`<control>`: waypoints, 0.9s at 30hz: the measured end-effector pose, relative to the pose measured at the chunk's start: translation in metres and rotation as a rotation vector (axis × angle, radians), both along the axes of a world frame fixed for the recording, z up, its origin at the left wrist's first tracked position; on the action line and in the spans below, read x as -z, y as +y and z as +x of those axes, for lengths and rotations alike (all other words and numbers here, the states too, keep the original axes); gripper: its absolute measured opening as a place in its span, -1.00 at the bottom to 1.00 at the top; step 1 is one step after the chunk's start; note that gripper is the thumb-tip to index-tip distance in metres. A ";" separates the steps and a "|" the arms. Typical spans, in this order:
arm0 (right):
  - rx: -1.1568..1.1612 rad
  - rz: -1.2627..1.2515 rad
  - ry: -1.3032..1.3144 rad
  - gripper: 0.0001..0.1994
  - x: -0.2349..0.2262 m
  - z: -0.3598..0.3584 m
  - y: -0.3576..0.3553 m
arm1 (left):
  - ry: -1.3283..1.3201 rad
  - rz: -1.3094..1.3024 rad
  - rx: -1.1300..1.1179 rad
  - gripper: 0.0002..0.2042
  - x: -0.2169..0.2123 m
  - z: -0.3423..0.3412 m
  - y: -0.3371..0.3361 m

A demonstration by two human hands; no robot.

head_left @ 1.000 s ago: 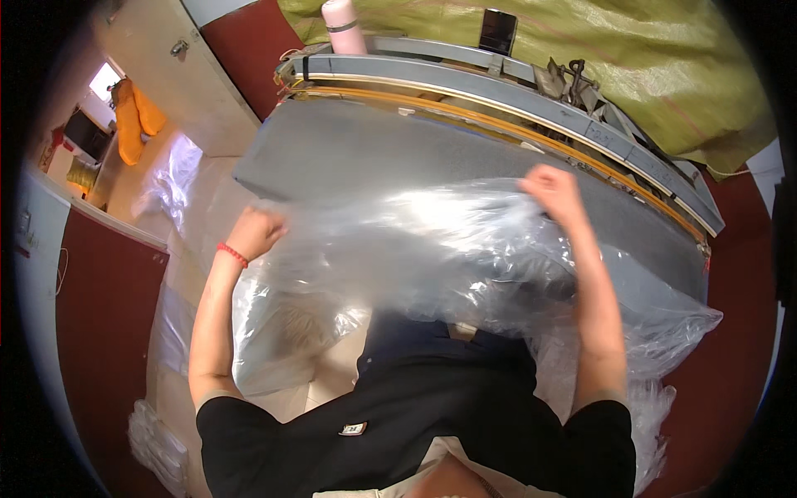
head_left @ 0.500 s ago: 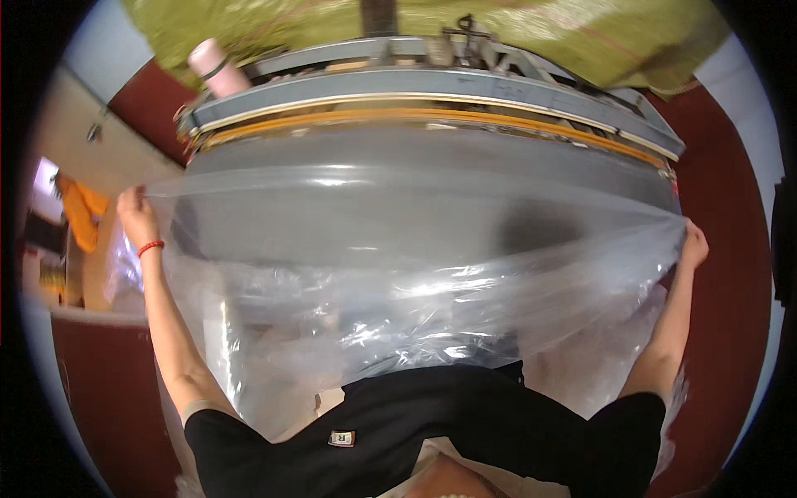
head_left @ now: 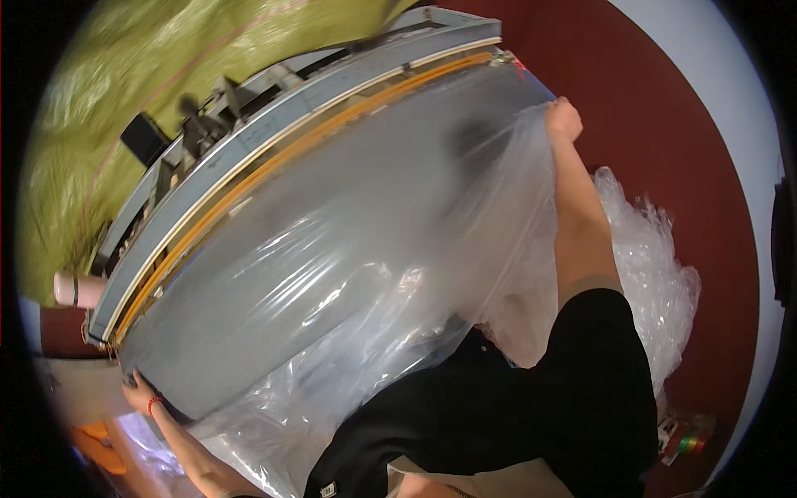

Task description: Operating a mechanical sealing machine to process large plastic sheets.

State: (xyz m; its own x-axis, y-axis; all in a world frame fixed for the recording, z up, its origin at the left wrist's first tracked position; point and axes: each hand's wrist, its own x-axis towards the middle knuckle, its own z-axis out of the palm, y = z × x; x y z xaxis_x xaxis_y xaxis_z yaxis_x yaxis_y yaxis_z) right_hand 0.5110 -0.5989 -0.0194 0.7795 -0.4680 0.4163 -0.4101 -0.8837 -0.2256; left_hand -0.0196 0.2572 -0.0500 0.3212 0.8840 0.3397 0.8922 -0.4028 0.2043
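I have the right hand (head_left: 564,121) closed on the clear plastic sheet (head_left: 510,187) at the right end of the grey table (head_left: 178,349). The left hand (head_left: 139,393) sits at the opposite end; over my feed I cannot tell whether it grips anything. The sheet spreads across the table toward the torso (head_left: 490,407). 1 pink bottle (head_left: 79,290) is beside the metal frame (head_left: 307,93).

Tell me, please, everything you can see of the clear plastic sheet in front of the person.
The clear plastic sheet looks thin, glossy and flexible, with bright glare streaks and many creases. It spreads over the grey work surface, which shows through, and its crumpled near part hangs past the near edge beside the black shirt. Folds fan from the corner pinched in the right hand. Whether the left hand grips it is unclear.
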 end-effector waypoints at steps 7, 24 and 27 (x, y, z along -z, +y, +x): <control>-0.065 0.039 0.027 -0.75 0.002 0.010 0.014 | -0.692 -0.362 0.708 -0.83 -0.064 0.157 -0.214; -0.074 -0.026 -0.038 -0.81 0.012 0.012 -0.002 | -0.262 -1.289 1.518 -0.87 -0.032 0.401 -0.634; -0.080 -0.022 -0.023 -0.81 0.012 0.016 -0.001 | -0.456 -1.886 1.225 -0.68 -0.049 0.386 -0.614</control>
